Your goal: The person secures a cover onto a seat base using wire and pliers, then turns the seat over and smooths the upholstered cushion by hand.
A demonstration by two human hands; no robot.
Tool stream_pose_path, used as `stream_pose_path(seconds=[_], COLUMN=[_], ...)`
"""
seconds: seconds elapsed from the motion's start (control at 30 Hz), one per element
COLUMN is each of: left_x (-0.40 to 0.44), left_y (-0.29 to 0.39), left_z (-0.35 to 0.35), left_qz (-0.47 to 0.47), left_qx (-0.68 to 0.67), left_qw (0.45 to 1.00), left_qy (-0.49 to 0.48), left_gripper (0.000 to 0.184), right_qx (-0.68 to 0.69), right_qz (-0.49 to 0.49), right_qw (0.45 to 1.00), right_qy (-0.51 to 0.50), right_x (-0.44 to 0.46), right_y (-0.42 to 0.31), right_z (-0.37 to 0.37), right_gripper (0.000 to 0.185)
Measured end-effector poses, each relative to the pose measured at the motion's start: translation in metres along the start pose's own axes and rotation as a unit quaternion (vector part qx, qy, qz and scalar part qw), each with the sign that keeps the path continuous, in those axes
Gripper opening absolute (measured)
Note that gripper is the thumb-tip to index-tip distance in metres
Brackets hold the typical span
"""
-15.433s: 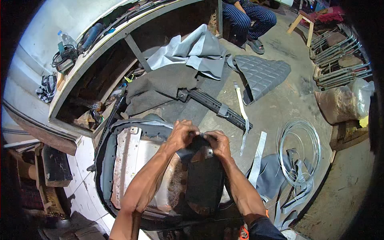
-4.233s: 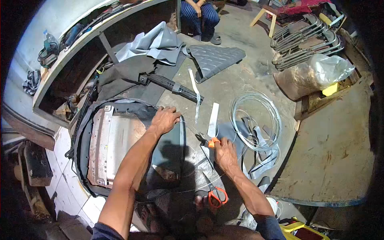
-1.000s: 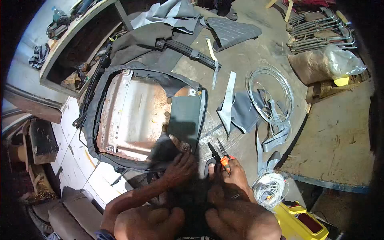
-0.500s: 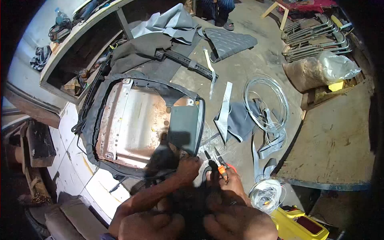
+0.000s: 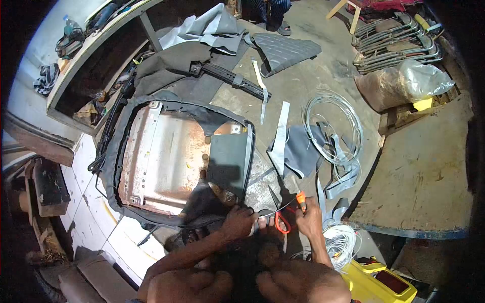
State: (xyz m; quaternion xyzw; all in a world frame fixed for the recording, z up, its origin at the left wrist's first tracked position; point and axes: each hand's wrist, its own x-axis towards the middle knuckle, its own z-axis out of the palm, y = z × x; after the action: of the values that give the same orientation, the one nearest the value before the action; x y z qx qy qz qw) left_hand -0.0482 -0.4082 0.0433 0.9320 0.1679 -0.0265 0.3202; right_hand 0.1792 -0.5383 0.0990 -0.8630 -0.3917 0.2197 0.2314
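Note:
An upturned seat pan of bare, partly rusty metal lies in front of me, with a dark cover wrapped round its rim. At its near right corner my left hand is closed on the cover's edge. My right hand is closed round an orange-handled tool, held off the floor to the right. A thin pale line runs between the tool and my left hand; whether shaft or wire, I cannot tell. Between the hands, near my feet, lie scissors with red handles.
Wire coils and grey fabric scraps lie to the right, beside a wooden board. A yellow case stands near my right knee. Beyond the seat are a black metal rail and a quilted piece. Another person's legs show at the back.
My right hand has risen from the floor and moved right with the orange-handled tool, leaving the scissors behind. My left hand stays at the seat corner. The view has shifted slightly.

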Motion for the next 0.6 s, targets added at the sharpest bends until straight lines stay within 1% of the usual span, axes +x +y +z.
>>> stream_pose_path(seconds=[0.07, 0.1, 0.17, 0.2, 0.27, 0.33, 0.37, 0.4, 0.43, 0.47, 0.5, 0.53, 0.6], left_x=[0.001, 0.003, 0.009, 0.016, 0.042, 0.065, 0.080, 0.099, 0.119, 0.142, 0.146, 0.158, 0.174], left_y=[0.004, 0.002, -0.006, -0.008, -0.022, -0.032, -0.047, -0.064, -0.083, -0.106, -0.081, -0.083, -0.075], left_z=[-0.009, -0.008, -0.002, -0.015, -0.048, -0.067, -0.079, -0.083, -0.085, -0.078, -0.103, -0.102, -0.107], left_qz=[-0.022, -0.023, -0.089, -0.087, -0.111, -0.131, -0.138, -0.135, -0.119, -0.068, -0.192, -0.189, -0.163], left_qx=[0.004, 0.005, -0.138, -0.138, -0.162, -0.283, -0.379, -0.529, -0.655, -0.782, -0.709, -0.717, -0.754], left_qw=[0.998, 0.998, 0.984, 0.984, 0.972, 0.924, 0.895, 0.830, 0.745, 0.617, 0.679, 0.671, 0.632], left_qy=[-0.059, -0.059, 0.067, 0.067, 0.132, 0.220, 0.189, 0.119, 0.046, -0.061, -0.010, 0.002, 0.069], left_gripper=[0.023, 0.023, 0.021, 0.021, 0.025, 0.030, 0.036, 0.041, 0.047, 0.053, 0.058, 0.063, 0.048], right_qx=[-0.005, 0.005, 0.016, 0.038, 0.057, 0.071, 0.073, 0.069, 0.035, 0.001, 0.019, 0.016, 0.019], right_qz=[-0.001, -0.013, -0.024, -0.035, -0.045, -0.023, -0.036, -0.039, -0.055, -0.070, -0.072, -0.078, -0.070], right_qw=[1.000, 1.000, 0.999, 0.999, 0.997, 0.997, 0.997, 0.997, 0.998, 0.996, 0.996, 0.995, 0.997], right_qy=[0.014, 0.015, 0.019, 0.009, 0.001, -0.021, -0.009, -0.009, 0.023, 0.054, 0.048, 0.051, 0.022], right_x=[0.009, 0.012, 0.013, 0.011, 0.010, 0.012, 0.017, 0.020, 0.024, 0.027, 0.028, 0.030, 0.030], right_y=[-0.007, -0.011, -0.019, -0.025, -0.034, -0.042, -0.035, -0.038, -0.042, -0.046, -0.049, -0.051, -0.053], right_z=[-0.009, -0.013, -0.020, -0.023, -0.030, -0.034, -0.031, -0.033, -0.033, -0.033, -0.033, -0.033, -0.033], right_gripper=[0.027, 0.026, 0.025, 0.024, 0.023, 0.022, 0.021, 0.021, 0.018, 0.015, 0.015, 0.015, 0.018])
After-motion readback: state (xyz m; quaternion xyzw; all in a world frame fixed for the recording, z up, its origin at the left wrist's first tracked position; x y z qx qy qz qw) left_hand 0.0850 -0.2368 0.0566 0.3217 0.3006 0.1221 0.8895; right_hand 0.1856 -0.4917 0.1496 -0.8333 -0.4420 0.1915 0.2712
